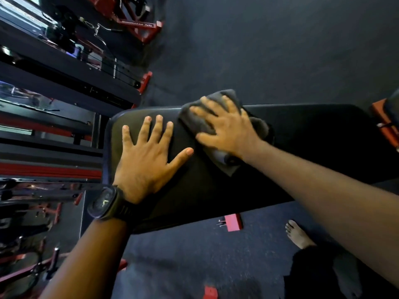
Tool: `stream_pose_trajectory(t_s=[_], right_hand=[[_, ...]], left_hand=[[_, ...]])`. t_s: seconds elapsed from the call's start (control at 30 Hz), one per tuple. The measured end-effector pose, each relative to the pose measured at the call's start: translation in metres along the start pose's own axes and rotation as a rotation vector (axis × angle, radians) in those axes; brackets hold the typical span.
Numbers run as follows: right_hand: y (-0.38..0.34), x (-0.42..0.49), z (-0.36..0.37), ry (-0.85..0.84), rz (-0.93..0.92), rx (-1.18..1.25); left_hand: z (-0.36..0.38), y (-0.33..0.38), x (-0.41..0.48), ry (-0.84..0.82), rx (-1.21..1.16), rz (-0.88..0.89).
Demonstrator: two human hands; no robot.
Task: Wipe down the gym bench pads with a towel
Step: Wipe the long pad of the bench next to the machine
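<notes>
Plain black on the padded vinyl bench pad [302,137], dark grey on the crumpled cloth towel [194,124], black on the strapped wristwatch [105,201], red on the small metal bench foot [233,222], red-and-black bands on the steel machine frames [49,171], charcoal on the rubber floor [280,50].

**Both Hands Flat, Fingers Spread**

Your left hand [146,156] lies palm down on the counter [302,137], fingers fanned wide and straight, thumb stretched out to the right. A dark watch [105,201] wraps that wrist, and the forearm runs in from the near left. Your right hand [226,126] sits just to the right and a little farther off, palm down with fingers splayed, pressing on the towel [196,124]. That arm reaches in nearly straight from the near right. A bare foot [299,234] shows beneath it.
</notes>
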State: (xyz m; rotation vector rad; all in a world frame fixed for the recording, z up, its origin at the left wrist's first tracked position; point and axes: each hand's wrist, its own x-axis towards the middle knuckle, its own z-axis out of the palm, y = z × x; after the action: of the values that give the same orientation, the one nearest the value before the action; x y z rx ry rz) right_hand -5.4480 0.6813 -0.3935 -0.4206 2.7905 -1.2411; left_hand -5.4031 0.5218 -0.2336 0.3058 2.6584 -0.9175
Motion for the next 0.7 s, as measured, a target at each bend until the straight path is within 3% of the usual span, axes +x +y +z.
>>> stream_pose_trajectory(t_s=[0.1, 0.17, 0.27, 0.37, 0.43, 0.57, 0.63, 0.7], right_hand=[[0.035, -0.032, 0.006, -0.002, 0.271, 0.054], [0.027, -0.088, 0.013, 0.034, 0.345, 0.060], [-0.022, -0.126, 0.019, 0.062, 0.176, 0.116], [-0.032, -0.075, 0.008, -0.010, -0.038, 0.108], [-0.016, -0.034, 0.002, -0.020, -0.068, 0.042], [0.047, -0.008, 0.004, -0.003, 0.248, 0.065], [0.070, -0.047, 0.009, 0.020, 0.424, 0.088], [0.063, -0.104, 0.014, 0.062, 0.439, 0.089]], left_hand=[[0.000, 0.001, 0.003, -0.024, 0.033, -0.005], [0.000, 0.001, 0.003, -0.030, 0.034, 0.002], [0.001, 0.002, 0.002, -0.019, 0.037, 0.023], [0.002, 0.007, 0.004, -0.026, 0.053, 0.017], [0.003, 0.014, 0.006, -0.026, 0.058, 0.002], [0.002, 0.023, 0.013, -0.059, 0.062, -0.007], [0.002, 0.024, 0.013, -0.060, 0.050, -0.001], [0.001, 0.023, 0.013, -0.059, 0.055, 0.012]])
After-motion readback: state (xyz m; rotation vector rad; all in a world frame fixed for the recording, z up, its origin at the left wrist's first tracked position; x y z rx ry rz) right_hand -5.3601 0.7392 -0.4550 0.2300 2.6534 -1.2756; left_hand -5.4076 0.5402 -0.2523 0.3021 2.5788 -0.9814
